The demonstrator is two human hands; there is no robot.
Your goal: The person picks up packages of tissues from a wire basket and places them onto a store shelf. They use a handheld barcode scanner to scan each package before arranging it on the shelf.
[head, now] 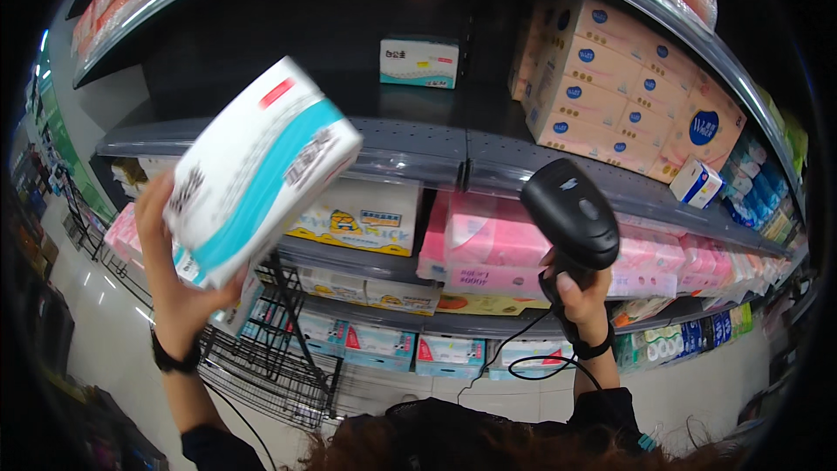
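My left hand (189,261) grips a white pack of tissues with a teal wave band (261,170) by its lower end, tilted and raised in front of the shelf. Motion blurs its print. In my right hand (585,301) is a black handheld barcode scanner (572,216), held by the handle with its head pointing up toward the shelf. A black cable (503,347) loops below it. A similar white and teal tissue pack (419,64) stands far back on the upper shelf, between my hands in the view.
Peach tissue packs (608,85) are stacked at the right of the shelf (418,150). A small white and blue pack (697,182) stands before them. Pink packs (497,242) and yellow-white packs (356,216) fill the level below. A black wire rack (261,366) stands at the lower left.
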